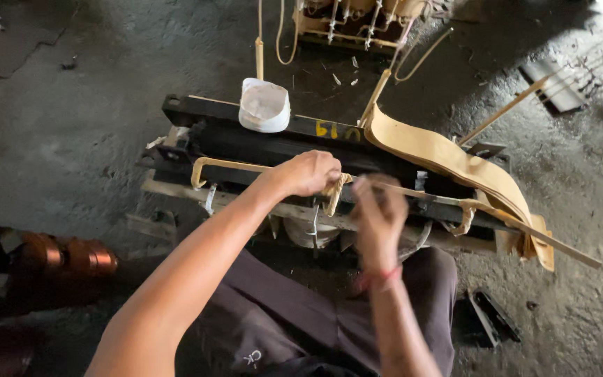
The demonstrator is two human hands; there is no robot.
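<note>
My left hand (307,173) is closed around a long tan paper-wrapped bar (235,167) that runs across a black metal frame (197,112), with a strip of cloth tape (332,197) hanging from under the fingers. My right hand (378,211), blurred with motion, pinches the tape or the bar just to the right of the left hand. The bar carries on to the right as a thin tan rod (546,243). A folded stack of tan insulating paper (455,160) lies over the frame's right end.
A white roll of tape (264,105) sits on the frame's top edge. Another wound assembly with tan leads (350,24) stands behind. Copper-coloured coils (64,255) lie at the left on the dark concrete floor. My knees in dark trousers (301,314) are below.
</note>
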